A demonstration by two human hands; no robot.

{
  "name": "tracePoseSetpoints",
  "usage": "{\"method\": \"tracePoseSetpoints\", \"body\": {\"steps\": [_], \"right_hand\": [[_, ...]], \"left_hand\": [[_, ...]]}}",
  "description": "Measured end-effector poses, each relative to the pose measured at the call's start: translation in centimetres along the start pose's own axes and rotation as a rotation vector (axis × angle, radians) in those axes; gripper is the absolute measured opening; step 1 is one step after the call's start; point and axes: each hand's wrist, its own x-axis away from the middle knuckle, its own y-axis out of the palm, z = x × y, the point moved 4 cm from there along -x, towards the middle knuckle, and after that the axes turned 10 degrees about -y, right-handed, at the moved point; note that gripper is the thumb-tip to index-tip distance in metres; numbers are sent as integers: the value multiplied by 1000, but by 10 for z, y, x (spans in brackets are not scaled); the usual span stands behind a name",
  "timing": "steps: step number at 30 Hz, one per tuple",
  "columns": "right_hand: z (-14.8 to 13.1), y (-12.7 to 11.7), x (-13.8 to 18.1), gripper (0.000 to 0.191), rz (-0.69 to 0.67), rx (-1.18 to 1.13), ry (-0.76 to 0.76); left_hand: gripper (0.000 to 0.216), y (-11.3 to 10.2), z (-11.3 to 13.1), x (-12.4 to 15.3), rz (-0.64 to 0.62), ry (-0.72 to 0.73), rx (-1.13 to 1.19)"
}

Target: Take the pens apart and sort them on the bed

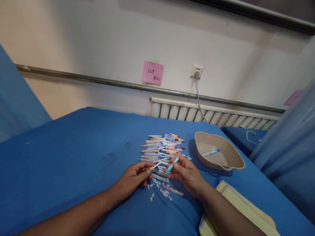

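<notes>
My left hand point(135, 178) pinches a thin white pen refill point(156, 165) by its near end. My right hand point(187, 173) grips a light blue pen barrel point(172, 165), held close to the refill's tip. Both hands hover just in front of a heap of pens point(161, 147) on the blue cloth point(73, 157). Small white caps point(159, 191) and a pinkish pen point(173, 190) lie scattered under the hands. A beige tray point(231, 159) to the right holds one blue pen point(211, 152).
A folded yellow towel point(242, 209) lies at the near right. Behind the table are a radiator point(209, 114), a wall socket point(197, 70) with a cable, a pink note point(153, 72), and blue fabric point(287, 154) on the right.
</notes>
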Motion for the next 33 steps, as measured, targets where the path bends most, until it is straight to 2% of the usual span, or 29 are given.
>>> {"method": "tracePoseSetpoints", "body": {"steps": [6,14,21,28,33], "right_hand": [[-2,5,2,32,-103,288,-38],[-6,-4,3,20,38,645,-89],[-3,-6,3,15,17,673,-101],[-7,7,9,8,-139,900,-145],[-13,18,15,6,-250,998,-198]], "left_hand": [[35,1,1,2,-8,24,-14],[33,6,1,7,-61,39,-113],[27,10,8,14,-141,114,-284],[23,17,14,21,-185,200,-364],[27,22,9,22,-245,116,-231]]}}
